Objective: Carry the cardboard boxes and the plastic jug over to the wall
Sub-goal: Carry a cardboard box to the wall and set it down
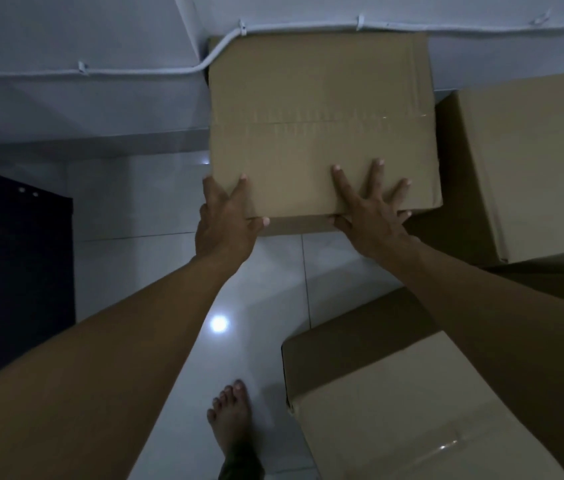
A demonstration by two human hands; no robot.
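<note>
Dim room. A taped cardboard box (322, 109) sits against the wall (66, 36). The left hand (225, 223) seems to clasp its near corner; the right hand (370, 213) lies spread flat on top. Push squarely, both hands even, until flush.

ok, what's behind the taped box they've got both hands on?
The wall, with a white clipped cable running along the far edge of the cardboard box. The box covers the wall lower down, so whether it touches the wall can't be seen.
</note>
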